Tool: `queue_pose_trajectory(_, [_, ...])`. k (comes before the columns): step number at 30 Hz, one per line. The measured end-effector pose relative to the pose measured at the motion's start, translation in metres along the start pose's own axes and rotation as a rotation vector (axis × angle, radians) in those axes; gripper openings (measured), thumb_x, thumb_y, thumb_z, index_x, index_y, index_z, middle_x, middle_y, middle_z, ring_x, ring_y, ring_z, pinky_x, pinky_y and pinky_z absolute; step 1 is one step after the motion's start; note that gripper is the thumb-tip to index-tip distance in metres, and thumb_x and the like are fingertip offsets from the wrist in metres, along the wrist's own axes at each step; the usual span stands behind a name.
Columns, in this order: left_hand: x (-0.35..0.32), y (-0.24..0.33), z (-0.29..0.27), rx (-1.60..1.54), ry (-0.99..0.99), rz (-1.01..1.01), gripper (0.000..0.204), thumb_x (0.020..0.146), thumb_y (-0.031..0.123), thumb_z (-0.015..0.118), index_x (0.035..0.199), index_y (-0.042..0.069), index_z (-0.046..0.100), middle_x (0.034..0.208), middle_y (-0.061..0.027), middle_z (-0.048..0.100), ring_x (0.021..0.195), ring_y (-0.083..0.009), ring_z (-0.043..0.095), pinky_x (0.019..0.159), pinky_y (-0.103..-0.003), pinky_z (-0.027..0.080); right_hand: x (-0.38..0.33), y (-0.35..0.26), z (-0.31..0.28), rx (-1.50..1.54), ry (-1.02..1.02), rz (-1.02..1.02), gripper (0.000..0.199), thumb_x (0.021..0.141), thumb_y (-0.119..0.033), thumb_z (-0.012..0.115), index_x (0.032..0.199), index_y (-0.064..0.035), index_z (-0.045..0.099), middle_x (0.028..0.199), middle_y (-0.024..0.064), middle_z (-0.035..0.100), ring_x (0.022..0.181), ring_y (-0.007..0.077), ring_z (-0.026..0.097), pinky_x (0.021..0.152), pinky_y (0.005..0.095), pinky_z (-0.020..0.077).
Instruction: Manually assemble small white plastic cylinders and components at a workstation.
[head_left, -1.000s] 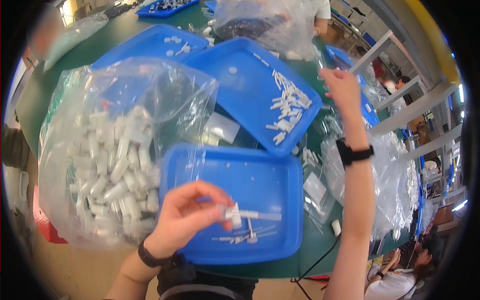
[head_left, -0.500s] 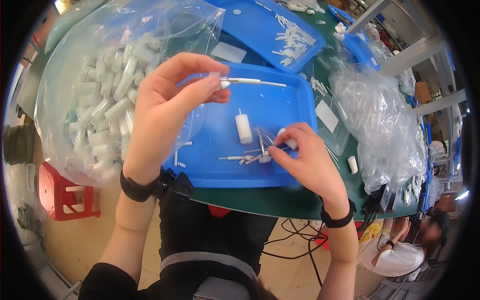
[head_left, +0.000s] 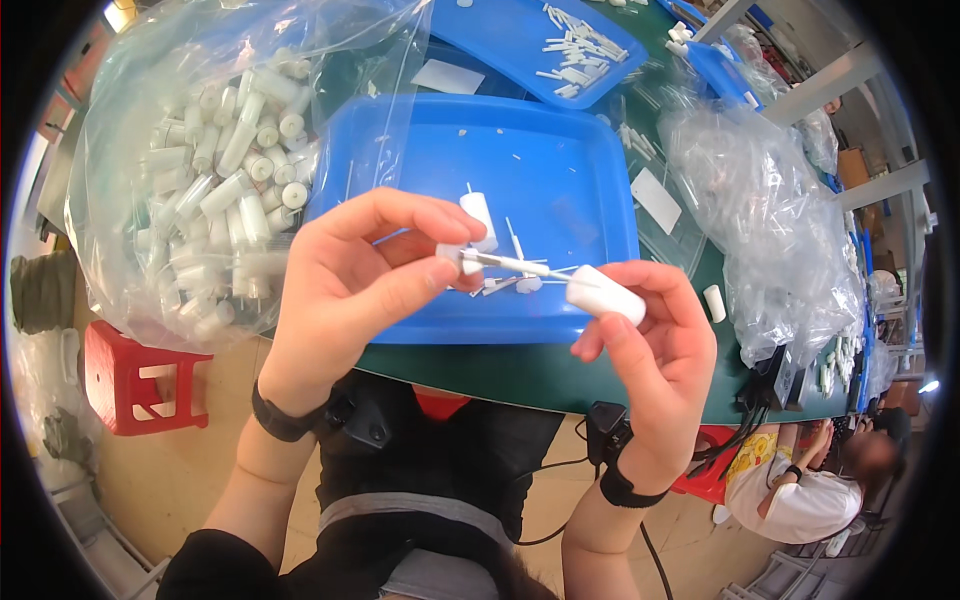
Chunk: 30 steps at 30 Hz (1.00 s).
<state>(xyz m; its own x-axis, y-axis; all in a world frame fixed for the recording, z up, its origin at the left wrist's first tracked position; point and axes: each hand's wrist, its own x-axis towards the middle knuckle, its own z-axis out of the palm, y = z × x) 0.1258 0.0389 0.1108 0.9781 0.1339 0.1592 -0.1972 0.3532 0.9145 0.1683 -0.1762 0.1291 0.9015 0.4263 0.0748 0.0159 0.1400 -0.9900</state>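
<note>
My left hand (head_left: 345,285) pinches the capped end of a thin rod assembly (head_left: 520,265), which has a metal section and a white sleeve. The rod points right and slightly down. My right hand (head_left: 665,345) grips a white cylinder (head_left: 606,298) between thumb and fingers. The rod's thin tip reaches the cylinder's left end; whether it is inside I cannot tell. Both hands are above the near part of a blue tray (head_left: 590,200). Behind the left fingertips, another white cylinder (head_left: 478,222) with a pin stands in the tray. Small rod parts (head_left: 528,284) lie partly hidden below the held rod.
A clear plastic bag (head_left: 225,170) full of white cylinders fills the left side. Beyond, a second blue tray (head_left: 500,40) bears many thin white pieces (head_left: 585,50). Crumpled plastic bags (head_left: 760,200) lie right, near a loose cylinder (head_left: 714,303). A person (head_left: 800,490) sits at lower right.
My right hand has risen out of the tray with the white cylinder. My left hand has come down, bringing the rod to the cylinder's end. The view has shifted slightly.
</note>
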Motion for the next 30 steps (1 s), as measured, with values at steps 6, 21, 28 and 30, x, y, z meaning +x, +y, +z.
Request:
queue_pose_trajectory(6, [-0.006, -0.008, 0.002, -0.013, -0.029, -0.008, 0.015, 0.079, -0.003, 0.056, 0.094, -0.002, 0.057, 0.104, -0.0172, 0.057, 0.086, -0.0211, 0.06, 0.079, -0.034, 0.05, -0.01, 0.017, -0.009, 0.118, 0.021, -0.093, 0.025, 0.083, 0.005, 0.057, 0.108, 0.006, 0.053, 0.093, 0.0146, 0.063, 0.078, 0.0169, 0.061, 0.071, 0.0271, 0.0497])
queue_pose_trajectory(21, [-0.017, -0.021, 0.003, 0.02, -0.005, -0.217, 0.015, 0.081, 0.001, 0.062, 0.095, -0.005, 0.059, 0.089, -0.0182, 0.065, 0.075, -0.0215, 0.065, 0.068, -0.029, 0.055, -0.023, 0.032, -0.003, -0.091, 0.076, -0.056, 0.016, 0.085, 0.003, 0.057, 0.101, 0.0061, 0.058, 0.079, 0.0097, 0.065, 0.062, 0.0106, 0.06, 0.055, 0.02, 0.0467])
queue_pose_trajectory(28, [-0.025, -0.025, 0.008, 0.049, -0.006, -0.204, 0.013, 0.082, 0.001, 0.062, 0.093, -0.005, 0.059, 0.084, -0.0179, 0.066, 0.071, -0.0212, 0.066, 0.064, -0.03, 0.055, -0.033, 0.029, -0.005, -0.069, -0.053, 0.154, 0.025, 0.084, -0.002, 0.062, 0.107, 0.0057, 0.058, 0.088, 0.0091, 0.066, 0.071, 0.0115, 0.061, 0.062, 0.0218, 0.0476])
queue_pose_trajectory(30, [-0.026, -0.026, 0.01, 0.056, -0.009, -0.22, 0.012, 0.082, -0.001, 0.061, 0.093, -0.006, 0.059, 0.084, -0.0181, 0.066, 0.07, -0.0213, 0.066, 0.063, -0.03, 0.056, -0.032, 0.032, -0.011, -0.174, -0.166, 0.136, 0.026, 0.083, -0.005, 0.065, 0.107, 0.0046, 0.059, 0.09, 0.0093, 0.066, 0.072, 0.012, 0.062, 0.063, 0.0223, 0.048])
